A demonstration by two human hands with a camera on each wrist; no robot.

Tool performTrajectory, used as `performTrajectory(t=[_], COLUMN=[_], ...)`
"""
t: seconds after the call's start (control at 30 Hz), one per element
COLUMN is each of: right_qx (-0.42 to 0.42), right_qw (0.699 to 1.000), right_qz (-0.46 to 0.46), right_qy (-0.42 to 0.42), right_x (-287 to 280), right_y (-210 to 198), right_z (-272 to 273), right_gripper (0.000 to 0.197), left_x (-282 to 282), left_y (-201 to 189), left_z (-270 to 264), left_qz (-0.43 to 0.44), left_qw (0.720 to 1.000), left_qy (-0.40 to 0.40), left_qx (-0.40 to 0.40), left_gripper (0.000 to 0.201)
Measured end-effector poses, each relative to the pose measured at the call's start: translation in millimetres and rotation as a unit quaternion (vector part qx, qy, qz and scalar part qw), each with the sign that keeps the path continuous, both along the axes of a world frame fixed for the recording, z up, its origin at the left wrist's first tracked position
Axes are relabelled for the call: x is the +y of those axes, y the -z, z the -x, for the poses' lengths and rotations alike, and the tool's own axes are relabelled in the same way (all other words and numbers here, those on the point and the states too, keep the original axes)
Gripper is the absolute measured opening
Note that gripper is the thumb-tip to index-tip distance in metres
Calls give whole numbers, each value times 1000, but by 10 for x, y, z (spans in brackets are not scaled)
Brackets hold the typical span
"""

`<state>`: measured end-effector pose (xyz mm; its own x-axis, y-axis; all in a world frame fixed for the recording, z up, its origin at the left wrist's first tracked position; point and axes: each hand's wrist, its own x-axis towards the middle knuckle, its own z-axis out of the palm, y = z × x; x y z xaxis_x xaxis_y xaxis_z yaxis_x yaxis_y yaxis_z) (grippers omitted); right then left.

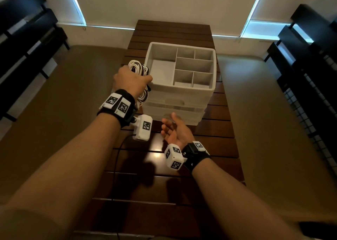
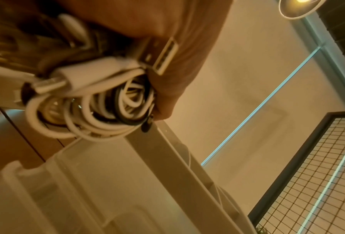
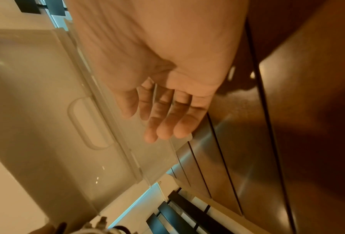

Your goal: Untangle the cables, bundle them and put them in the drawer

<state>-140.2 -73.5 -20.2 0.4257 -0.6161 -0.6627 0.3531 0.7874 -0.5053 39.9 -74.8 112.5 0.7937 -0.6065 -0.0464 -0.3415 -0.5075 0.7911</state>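
- left hand: fist closed round the cable bundle. Knuckles up in the head view, held at the left outer wall of the drawer unit, about level with its top rim.
- cable bundle: coiled loops, mostly white with a few black strands. Loops stick out above the fist and hang below it beside the wrist. It is held off the table, not in any compartment or drawer.
- left wrist view: the loops fan out under the palm. A white USB-A plug and a second white connector lie across the coil. The lowest loops sit right at the unit's rim; cannot tell if they touch it.
- right hand: holding nothing, palm turned up and left, fingers loosely extended and slightly spread.
- right wrist view: the fingers are straight and close together, fingertips right at the translucent lower drawer front. Contact is not clear. The thumb lies near the edge between the two drawer fronts.
- upper drawer front has a recessed handle, just beside the thumb, untouched.
- drawer unit: white, with an open divided tray on top, showing one long compartment on the left and five smaller ones on the right. It stands on a dark slatted wood table.
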Motion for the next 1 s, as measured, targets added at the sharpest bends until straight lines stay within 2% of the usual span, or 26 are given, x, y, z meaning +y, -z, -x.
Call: performTrajectory(t=[0.07,0.23,0.4,0.47,0.53,0.57,0.63,0.7,0.77,0.8,0.87,0.93,1.0], right_qx=[-10,-35,-9,36,98,120,144,174,219,234,225,170,130], right_qw=[1000,999,996,987,958,937,905,886,845,820,790,802,827], right_qz=[10,27,48,70,117,150,233,346,457,494,514,489,464], right_qy=[-2,-28,-78,-141,-243,-291,-326,-255,-170,-171,-245,-298,-290], right_x=[90,371,552,559,538,520,444,354,239,197,155,150,148], right_y=[78,200,285,211,-1,-139,-436,-744,-956,-1027,-1089,-1079,-1058], right_z=[21,179,376,411,457,489,545,544,493,452,366,311,280], right_gripper=[46,28,40,38,36,35,34,28,25,36,61,75,82], left_x=[0,-7,29,40,74,105,183,274,346,378,433,468,471], left_y=[0,9,4,51,92,116,156,203,261,290,366,441,497], left_z=[13,8,6,-22,-41,-42,-16,47,140,196,326,493,639], left_qz=[-8,-2,25,50,103,134,192,239,282,298,305,290,287], left_qw=[1000,1000,998,994,982,974,952,924,888,868,833,804,789], left_qy=[-4,-9,0,9,13,11,-15,-65,-107,-115,-110,-82,-69], left_qx=[1,8,60,100,157,184,237,291,348,381,449,512,538], left_gripper=[66,69,74,66,38,26,20,27,40,46,56,59,61])
